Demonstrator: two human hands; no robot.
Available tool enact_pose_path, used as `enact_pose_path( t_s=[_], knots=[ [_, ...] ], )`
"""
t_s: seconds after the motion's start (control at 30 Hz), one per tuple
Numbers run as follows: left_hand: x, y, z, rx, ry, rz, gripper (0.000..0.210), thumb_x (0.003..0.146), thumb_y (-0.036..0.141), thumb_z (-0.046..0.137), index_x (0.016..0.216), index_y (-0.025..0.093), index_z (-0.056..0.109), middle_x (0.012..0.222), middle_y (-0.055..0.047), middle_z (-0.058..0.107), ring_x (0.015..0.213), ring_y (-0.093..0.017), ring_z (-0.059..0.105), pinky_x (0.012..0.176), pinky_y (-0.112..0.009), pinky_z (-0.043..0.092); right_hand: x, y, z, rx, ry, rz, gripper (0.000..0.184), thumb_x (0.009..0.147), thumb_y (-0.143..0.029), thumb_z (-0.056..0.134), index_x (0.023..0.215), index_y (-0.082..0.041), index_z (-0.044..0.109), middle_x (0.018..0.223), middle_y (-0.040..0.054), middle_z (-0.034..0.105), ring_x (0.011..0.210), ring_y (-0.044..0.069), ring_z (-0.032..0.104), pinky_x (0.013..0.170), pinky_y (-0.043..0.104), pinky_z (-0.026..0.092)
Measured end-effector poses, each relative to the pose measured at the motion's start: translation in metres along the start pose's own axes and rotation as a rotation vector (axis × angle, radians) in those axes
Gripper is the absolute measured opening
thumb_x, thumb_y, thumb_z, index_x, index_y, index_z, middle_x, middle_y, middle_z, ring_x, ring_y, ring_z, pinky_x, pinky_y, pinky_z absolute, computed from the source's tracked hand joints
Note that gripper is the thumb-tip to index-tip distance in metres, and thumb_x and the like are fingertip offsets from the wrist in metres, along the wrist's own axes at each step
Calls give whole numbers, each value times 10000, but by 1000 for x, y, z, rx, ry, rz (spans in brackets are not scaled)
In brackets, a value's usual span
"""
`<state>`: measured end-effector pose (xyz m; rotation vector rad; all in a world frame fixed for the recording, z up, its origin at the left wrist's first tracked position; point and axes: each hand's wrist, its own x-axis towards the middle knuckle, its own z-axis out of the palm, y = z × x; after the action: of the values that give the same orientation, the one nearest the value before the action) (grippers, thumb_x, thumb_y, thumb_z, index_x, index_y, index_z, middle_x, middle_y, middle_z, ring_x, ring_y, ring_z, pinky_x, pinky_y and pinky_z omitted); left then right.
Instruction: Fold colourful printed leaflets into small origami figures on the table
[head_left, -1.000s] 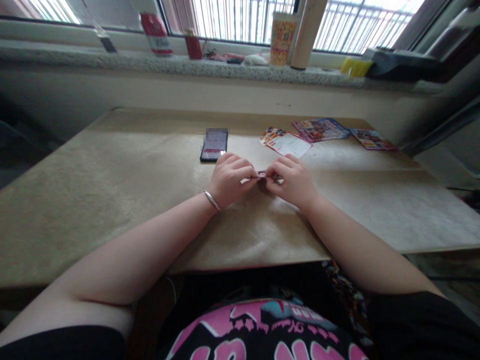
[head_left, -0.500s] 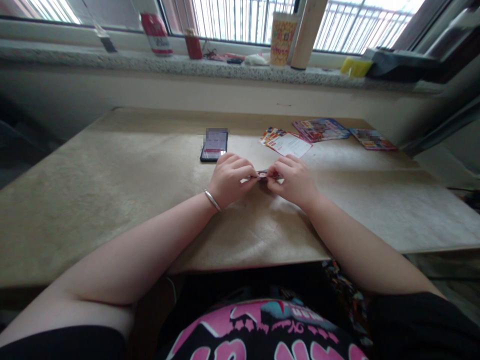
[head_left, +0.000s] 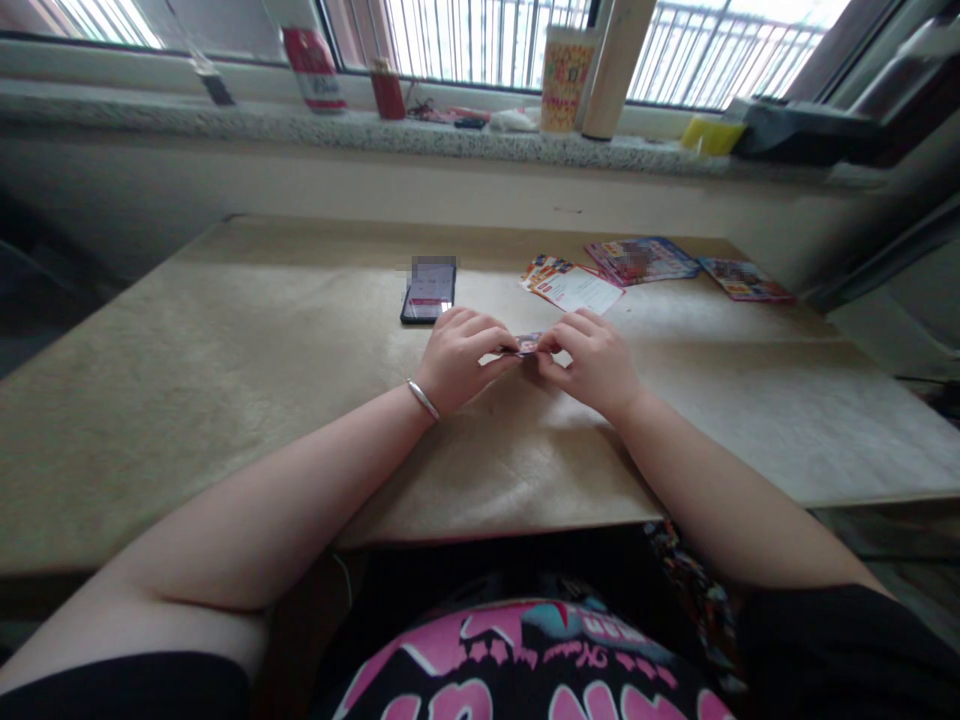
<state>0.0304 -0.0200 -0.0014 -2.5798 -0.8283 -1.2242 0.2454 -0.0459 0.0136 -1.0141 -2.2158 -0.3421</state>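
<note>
Between my two hands is a small printed card [head_left: 528, 343], tilted just above the table, its picture side partly showing. My left hand [head_left: 465, 358], with a silver bangle at the wrist, pinches the card's left end between thumb and fingers. The opposite end is pinched by my right hand [head_left: 589, 362]. Fingers cover both ends of the card. Beyond my left hand lies a phone [head_left: 430, 290] with its screen lit. A white card [head_left: 581, 289] and several orange-patterned cards [head_left: 545, 268] lie just past my right hand.
Colourful printed sheets [head_left: 641, 260] lie at the table's back right, with another stack [head_left: 745, 279] beside them. The pale table [head_left: 187, 400] meets the wall below a stone sill [head_left: 465, 145]. On the sill stand a red-and-white can [head_left: 315, 70], a patterned cup [head_left: 564, 80] and a yellow item [head_left: 711, 135].
The card has tilted, so more of its printed face shows between my fingers. My hands have shifted only slightly. Phone and other cards stay where they were.
</note>
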Motion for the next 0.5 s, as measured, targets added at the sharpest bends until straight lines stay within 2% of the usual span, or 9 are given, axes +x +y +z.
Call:
enact_pose_path(
  t_s=[0.1,0.27,0.37,0.5],
  knots=[
    [-1,0,1,-15,21,-72,118,873,330,650,919,223,670,955,-24,697,890,-176,597,845,-335,432,-1,3,0,1,29,11,116,846,-204,562,754,-218,631,759,41,637,784,208,533,759,344,425],
    [-2,-3,2,-45,77,-96,61,856,198,615,835,223,667,961,-22,676,926,-177,590,872,-346,446,-1,7,-2,114,-15,58,92,850,-232,577,789,-228,647,784,41,647,802,210,553,791,360,444],
    [-2,-4,2,-35,80,-116,76,852,193,621,798,224,665,945,-20,670,924,-177,586,885,-359,442,-1,10,-1,175,26,160,83,839,-226,584,776,-224,636,765,37,636,782,197,569,765,348,455],
    [-2,-5,3,-41,91,-108,85,851,189,613,779,215,652,901,-19,648,888,-172,568,864,-356,441,-3,18,1,219,49,354,61,825,-260,597,804,-215,632,736,19,624,661,158,553,625,300,432]
  ],
)
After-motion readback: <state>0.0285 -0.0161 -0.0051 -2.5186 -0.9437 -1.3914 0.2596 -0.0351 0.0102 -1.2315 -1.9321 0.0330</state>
